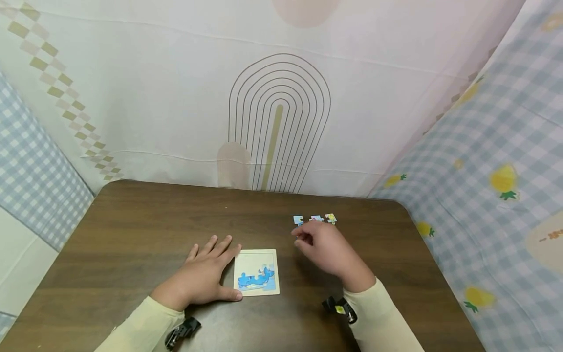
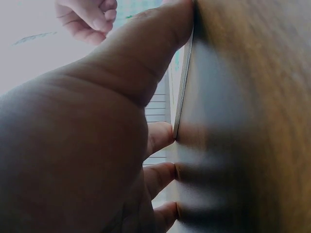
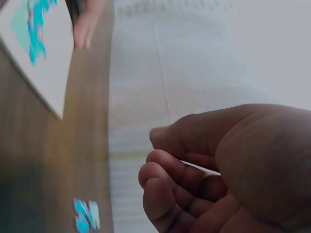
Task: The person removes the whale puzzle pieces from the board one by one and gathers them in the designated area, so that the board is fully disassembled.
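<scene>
A square wooden puzzle board (image 1: 252,257) with a pale frame lies on the table, partly filled with blue pieces (image 1: 256,278) along its lower half. My left hand (image 1: 202,278) rests with fingers spread on its left side, thumb and forefinger at the board's edge. My right hand (image 1: 323,247) hovers right of the board, close to several loose puzzle pieces (image 1: 316,218). Its fingers are loosely bent, with the thumb near the forefinger and nothing showing between them in the right wrist view. A loose blue-and-white piece (image 3: 87,216) lies below that hand.
The dark brown wooden table (image 1: 167,210) ends at a white patterned cloth (image 1: 176,98) hanging behind it. Checked blue cloth with yellow fruit prints (image 1: 497,146) hangs along the right side. Dark wrist devices (image 1: 182,332) sit at both cuffs.
</scene>
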The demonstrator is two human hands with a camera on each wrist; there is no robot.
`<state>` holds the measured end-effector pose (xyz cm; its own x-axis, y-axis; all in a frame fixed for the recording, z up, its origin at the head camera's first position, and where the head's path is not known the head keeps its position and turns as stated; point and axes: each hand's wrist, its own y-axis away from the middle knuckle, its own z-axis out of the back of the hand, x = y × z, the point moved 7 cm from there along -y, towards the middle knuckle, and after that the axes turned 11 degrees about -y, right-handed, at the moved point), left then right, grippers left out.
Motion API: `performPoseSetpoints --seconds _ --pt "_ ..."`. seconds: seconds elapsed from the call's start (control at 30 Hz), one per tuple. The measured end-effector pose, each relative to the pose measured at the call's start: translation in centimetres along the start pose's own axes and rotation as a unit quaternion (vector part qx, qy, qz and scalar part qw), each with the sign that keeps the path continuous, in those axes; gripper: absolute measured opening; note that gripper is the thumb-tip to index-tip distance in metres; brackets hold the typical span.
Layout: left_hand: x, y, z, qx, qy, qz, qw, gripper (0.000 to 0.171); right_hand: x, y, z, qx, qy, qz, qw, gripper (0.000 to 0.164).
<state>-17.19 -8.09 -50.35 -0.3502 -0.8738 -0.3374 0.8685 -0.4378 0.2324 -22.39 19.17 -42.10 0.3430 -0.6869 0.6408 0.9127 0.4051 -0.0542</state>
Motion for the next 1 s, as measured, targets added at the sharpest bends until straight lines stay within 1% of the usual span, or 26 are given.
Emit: performPoseSetpoints --seconds 0.1,0.23,0.33,0.43,0.67,1.0 --pt "0.0 -0.1 -0.1 0.000 -0.001 0.000 1.0000 0.122 1.5 0.1 -1.9 0.026 0.011 0.033 0.999 0.016" --pt "0.1 -0.2 -0.1 -0.005 -0.007 0.000 1.0000 0.122 2.5 0.1 -4.7 0.067 0.031 0.069 0.995 0.017" --pt "0.0 -0.2 0.0 -0.010 -0.012 0.000 0.9999 0.122 2.9 0.3 -6.5 0.102 0.049 0.079 0.990 0.021" --pt "0.0 -0.1 0.0 -0.010 -0.011 0.000 0.9999 0.122 3.1 0.4 -7.8 0.123 0.066 0.080 0.987 0.024" --pt "0.0 0.0 0.0 -0.006 -0.007 -0.002 1.0000 0.121 3.0 0.5 -9.4 0.140 0.099 0.067 0.983 0.026" --pt "-0.1 0.1 0.1 -0.014 -0.008 -0.003 0.9999 0.120 3.0 0.8 -9.8 0.150 0.129 0.047 0.979 0.024"
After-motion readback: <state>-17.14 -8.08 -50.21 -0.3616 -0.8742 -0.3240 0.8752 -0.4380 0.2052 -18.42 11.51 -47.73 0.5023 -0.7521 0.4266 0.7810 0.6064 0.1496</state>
